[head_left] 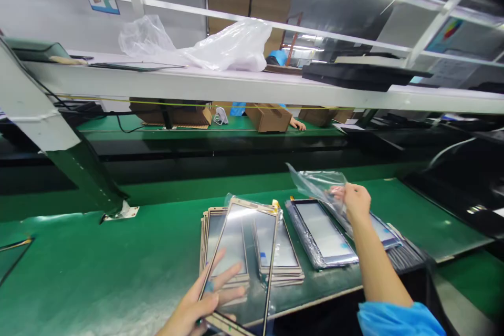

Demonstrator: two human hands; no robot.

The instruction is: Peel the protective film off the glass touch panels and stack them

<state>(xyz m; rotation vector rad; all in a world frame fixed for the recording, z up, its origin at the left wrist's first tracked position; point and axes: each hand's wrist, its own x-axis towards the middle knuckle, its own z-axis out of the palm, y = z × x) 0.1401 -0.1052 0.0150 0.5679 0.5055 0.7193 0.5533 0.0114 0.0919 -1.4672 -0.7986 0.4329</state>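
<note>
My left hand (212,294) is closed around the lower left edge of a clear glass touch panel (252,252) with a thin gold-and-black border. Its fingers show through the glass. My right hand (356,202) pinches a crumpled clear plastic sleeve (318,184) over the right-hand piles. Behind the held panel stand two stacks of gold-bordered panels, one at left (214,220) and one at right (287,252). Closer to my right hand lies a pile of dark-framed panels in clear plastic (323,233). Another dark-framed pile (384,233) is partly hidden by my right forearm.
A green bench (118,273) carries the stacks near its front edge. At left a slanted post (79,157) meets the bench. Overhead, a white shelf (236,81) holds plastic bags (232,44) and a black tray (354,73). Beyond are a cardboard box (270,117) and another person's hand (298,124).
</note>
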